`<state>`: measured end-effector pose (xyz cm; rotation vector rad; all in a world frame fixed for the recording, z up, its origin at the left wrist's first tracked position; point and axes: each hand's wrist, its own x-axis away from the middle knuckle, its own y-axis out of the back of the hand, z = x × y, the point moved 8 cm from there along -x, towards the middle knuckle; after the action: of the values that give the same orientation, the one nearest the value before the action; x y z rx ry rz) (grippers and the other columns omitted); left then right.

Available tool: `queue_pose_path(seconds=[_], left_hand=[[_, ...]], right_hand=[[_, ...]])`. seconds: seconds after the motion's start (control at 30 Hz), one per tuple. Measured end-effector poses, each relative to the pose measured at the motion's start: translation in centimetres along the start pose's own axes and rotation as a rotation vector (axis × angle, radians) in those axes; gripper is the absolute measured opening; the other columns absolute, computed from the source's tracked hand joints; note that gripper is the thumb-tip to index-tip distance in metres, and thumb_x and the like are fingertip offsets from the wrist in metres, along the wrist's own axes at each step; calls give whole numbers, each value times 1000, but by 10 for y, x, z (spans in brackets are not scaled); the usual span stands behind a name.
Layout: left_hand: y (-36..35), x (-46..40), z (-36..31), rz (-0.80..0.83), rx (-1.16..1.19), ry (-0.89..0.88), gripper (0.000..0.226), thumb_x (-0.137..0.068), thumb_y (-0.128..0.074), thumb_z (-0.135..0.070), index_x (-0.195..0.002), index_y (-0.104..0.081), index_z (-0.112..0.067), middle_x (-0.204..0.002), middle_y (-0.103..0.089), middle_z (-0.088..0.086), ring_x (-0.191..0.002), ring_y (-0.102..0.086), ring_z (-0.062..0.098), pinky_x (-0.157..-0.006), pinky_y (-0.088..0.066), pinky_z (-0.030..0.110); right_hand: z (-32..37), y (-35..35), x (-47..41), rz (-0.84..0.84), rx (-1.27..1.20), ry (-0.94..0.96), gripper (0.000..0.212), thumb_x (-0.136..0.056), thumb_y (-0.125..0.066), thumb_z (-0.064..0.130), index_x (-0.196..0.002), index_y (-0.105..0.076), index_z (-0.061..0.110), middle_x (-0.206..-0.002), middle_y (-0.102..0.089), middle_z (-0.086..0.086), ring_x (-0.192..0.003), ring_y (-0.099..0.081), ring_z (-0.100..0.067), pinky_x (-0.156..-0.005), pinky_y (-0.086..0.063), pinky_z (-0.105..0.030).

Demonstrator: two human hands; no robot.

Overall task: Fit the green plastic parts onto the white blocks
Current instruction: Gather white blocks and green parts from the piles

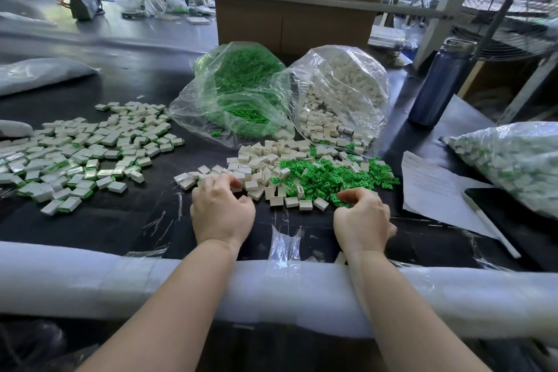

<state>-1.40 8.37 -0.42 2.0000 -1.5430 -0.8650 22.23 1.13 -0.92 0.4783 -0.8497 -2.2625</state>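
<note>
Loose white blocks (265, 166) lie heaped on the black table, with a spread of small green parts (332, 178) to their right. My left hand (222, 208) has its fingers curled down into the near edge of the white blocks and seems to pinch one. My right hand (362, 214) curls its fingertips into the near edge of the green parts; what it holds is hidden. To the left, a wide scatter of white blocks with green parts fitted (78, 157) covers the table.
Two open clear bags stand behind the piles: one of green parts (241, 84), one of white blocks (341, 90). A dark bottle (437, 87) stands right, with paper (434, 190) and a filled bag (513, 160). A white foam-padded rail (120, 281) borders the table's near edge.
</note>
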Motion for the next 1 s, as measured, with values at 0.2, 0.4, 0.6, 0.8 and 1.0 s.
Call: queue_pose_path(seconds=[0.2,0.4,0.6,0.8,1.0], left_hand=[[-5,0,-2,48,25,-41,14,-85,-60,-15,-99,-60,-17,-99,-63,3,-98,-55,26,-90,-45,40],[-7,6,-20,66,168,-225,11,-89,-57,-13,-99,-61,-16,-86,-60,-3,-83,-56,17,-74,-40,23],[-19,17,-38,260,270,-408,21,-91,-53,-6,-105,-63,-18,-84,-60,-11,-76,-57,-1,-74,-46,9],[-29,22,-40,431,353,-414,25,-90,-55,-5,-105,-65,-23,-85,-57,-15,-78,-58,2,-77,-46,7],[-33,23,-38,514,449,-361,31,-90,-52,0,-104,-58,-28,-87,-61,-4,-77,-66,10,-80,-53,17]], right_hand=[[-7,-2,-1,37,70,-76,28,-79,-54,11,-100,-59,28,-114,-54,2,-115,-41,-21,-93,-25,-38],[-4,-4,-1,41,71,-32,25,-85,-57,14,-105,-60,29,-111,-59,3,-112,-48,-21,-93,-26,-38],[3,-9,-1,47,215,33,30,-92,-54,26,-121,-57,34,-126,-46,1,-120,-40,-21,-98,-27,-40],[4,-9,-3,26,251,35,24,-91,-57,26,-114,-61,30,-121,-49,0,-117,-42,-21,-95,-29,-38],[12,-2,-2,-71,121,154,15,-93,-54,24,-99,-67,19,-103,-55,0,-108,-45,-20,-85,-30,-32]])
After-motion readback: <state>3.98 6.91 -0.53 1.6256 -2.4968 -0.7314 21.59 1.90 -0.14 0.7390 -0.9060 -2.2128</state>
